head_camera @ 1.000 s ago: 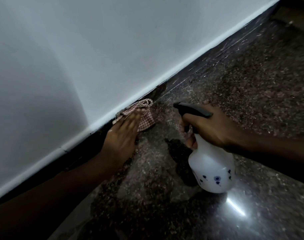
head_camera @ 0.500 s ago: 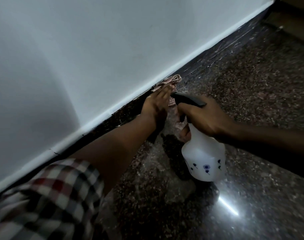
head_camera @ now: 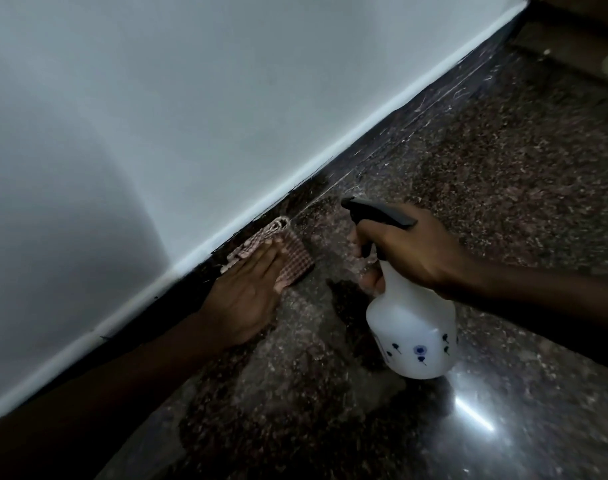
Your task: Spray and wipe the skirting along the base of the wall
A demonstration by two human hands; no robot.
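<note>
A dark granite skirting (head_camera: 392, 133) runs diagonally along the foot of the white wall (head_camera: 191, 98). My left hand (head_camera: 247, 289) lies flat with its fingers pressing a red-and-white checked cloth (head_camera: 288, 258) against the skirting near the floor joint. My right hand (head_camera: 410, 251) grips the neck of a white spray bottle (head_camera: 413, 334) with a black trigger head (head_camera: 375, 211). The nozzle points left toward the skirting, just right of the cloth. One finger rests on the trigger. The bottle hangs above the floor.
Polished speckled granite floor (head_camera: 503, 174) fills the right and lower part of the view, with a bright light reflection (head_camera: 475, 414) near the bottle. A brown wooden threshold (head_camera: 572, 39) lies at the far top right, where the wall ends.
My left hand slid the cloth up along the skirting, then back down toward me. The spray bottle stayed in my right hand with little movement.
</note>
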